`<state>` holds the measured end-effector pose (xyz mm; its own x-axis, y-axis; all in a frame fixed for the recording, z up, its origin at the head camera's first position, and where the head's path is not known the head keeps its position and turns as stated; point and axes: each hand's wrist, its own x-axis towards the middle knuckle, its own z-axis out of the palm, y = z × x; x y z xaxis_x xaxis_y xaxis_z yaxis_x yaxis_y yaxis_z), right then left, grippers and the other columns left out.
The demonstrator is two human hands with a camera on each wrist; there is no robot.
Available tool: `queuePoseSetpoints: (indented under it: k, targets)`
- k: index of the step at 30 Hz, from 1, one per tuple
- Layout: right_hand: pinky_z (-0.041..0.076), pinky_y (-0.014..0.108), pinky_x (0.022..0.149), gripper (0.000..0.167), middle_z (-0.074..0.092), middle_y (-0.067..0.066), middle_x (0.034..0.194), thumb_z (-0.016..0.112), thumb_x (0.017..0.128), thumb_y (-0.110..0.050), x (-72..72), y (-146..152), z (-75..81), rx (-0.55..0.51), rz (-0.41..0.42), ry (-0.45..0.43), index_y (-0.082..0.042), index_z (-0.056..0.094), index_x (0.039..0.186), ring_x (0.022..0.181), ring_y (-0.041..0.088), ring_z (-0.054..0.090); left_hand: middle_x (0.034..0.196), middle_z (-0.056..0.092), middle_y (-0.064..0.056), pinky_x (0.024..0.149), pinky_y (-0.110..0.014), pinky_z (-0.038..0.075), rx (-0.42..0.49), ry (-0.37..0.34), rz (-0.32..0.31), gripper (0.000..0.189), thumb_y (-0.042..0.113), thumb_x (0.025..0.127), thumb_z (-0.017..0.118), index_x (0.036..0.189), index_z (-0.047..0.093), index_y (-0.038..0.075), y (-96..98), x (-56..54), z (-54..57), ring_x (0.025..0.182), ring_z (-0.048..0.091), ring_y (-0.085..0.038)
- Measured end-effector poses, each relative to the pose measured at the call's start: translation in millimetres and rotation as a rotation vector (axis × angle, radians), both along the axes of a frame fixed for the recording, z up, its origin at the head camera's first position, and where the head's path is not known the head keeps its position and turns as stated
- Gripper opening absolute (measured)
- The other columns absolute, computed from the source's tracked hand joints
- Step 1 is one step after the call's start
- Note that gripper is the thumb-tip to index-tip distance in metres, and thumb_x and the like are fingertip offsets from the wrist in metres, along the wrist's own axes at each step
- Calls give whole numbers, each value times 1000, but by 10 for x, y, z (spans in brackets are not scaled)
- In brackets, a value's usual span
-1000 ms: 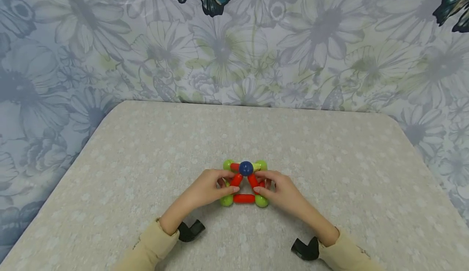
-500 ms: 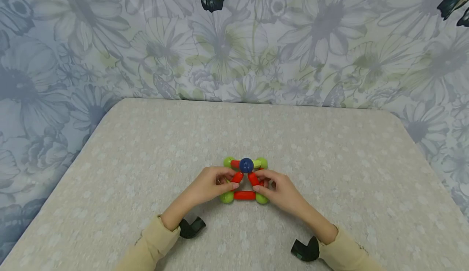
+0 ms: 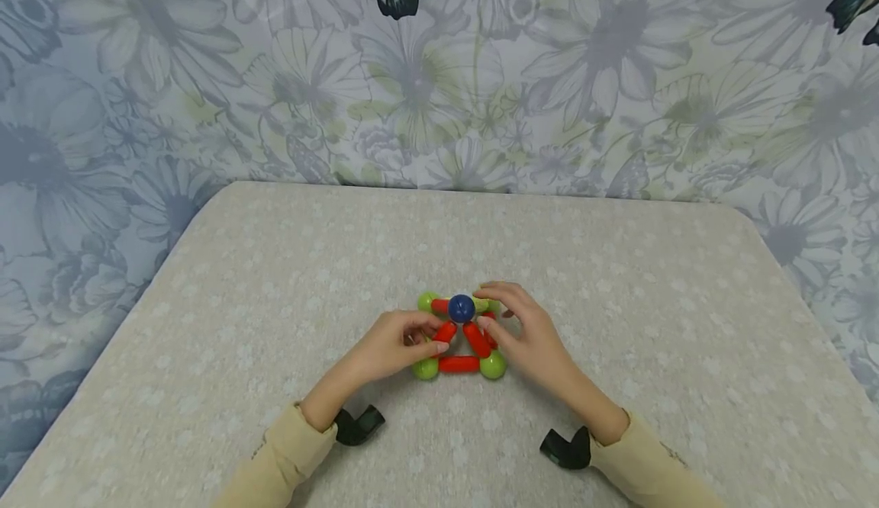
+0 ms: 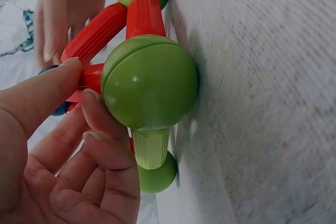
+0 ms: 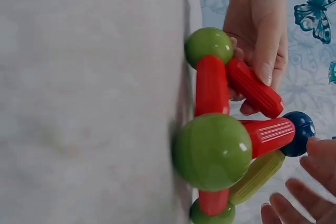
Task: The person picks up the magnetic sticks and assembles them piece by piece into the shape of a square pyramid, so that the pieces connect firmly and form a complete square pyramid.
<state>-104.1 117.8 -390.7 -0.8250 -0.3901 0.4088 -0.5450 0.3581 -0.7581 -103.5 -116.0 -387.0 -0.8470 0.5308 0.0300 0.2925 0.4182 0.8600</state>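
Observation:
A pyramid-like frame of magnetic rods and balls stands on the table, with green balls at its base corners and a dark blue ball at its top. A red rod forms the front base edge. My left hand pinches the left sloping red rod between thumb and fingers, its upper end close by the blue ball. The right sloping red rod leans up to that ball. My right hand holds nothing, its spread fingers beside the blue ball, a fingertip right at it in the right wrist view.
A pale patterned cloth covers the table. Behind rises a flowered backdrop with butterflies. Black wrist mounts stick out inward from both sleeves. A yellow-green rod also slopes up to the blue ball.
My right hand has let go of the right sloping red rod and moved up and away toward the blue ball, its fingers spreading. My left hand keeps its pinch.

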Motion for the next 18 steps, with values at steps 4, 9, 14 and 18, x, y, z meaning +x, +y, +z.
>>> queuePoseSetpoints:
  k: [4,9,14,18]
  targets:
    - [41,40,94,37,52,1,130,60,92,-9,-39,-60,40,10,101,-20,-8,56,129,121,17,44,88,65,1,53,-25,44,10,-9,-6,22,21,87,69,102,69,5,9,25,-25,67,54,-13]
    - [39,39,96,34,55,2,126,59,93,-9,-29,-95,49,11,155,-39,-9,58,127,120,19,46,88,65,2,56,-26,47,16,1,-18,20,21,88,68,101,69,6,14,23,-39,69,56,-13]
    - [40,38,96,36,55,2,127,59,92,-9,-36,-95,64,13,180,-31,-10,57,129,120,19,46,88,64,2,58,-28,48,17,3,-22,17,20,88,68,99,69,7,5,-1,-24,69,56,-13]
    - [39,39,96,38,54,2,129,60,92,-7,-46,-76,71,21,200,-39,-9,56,129,120,19,46,88,64,3,57,-27,47,15,-2,-22,17,20,88,68,98,69,7,-4,-10,-21,70,56,-13]
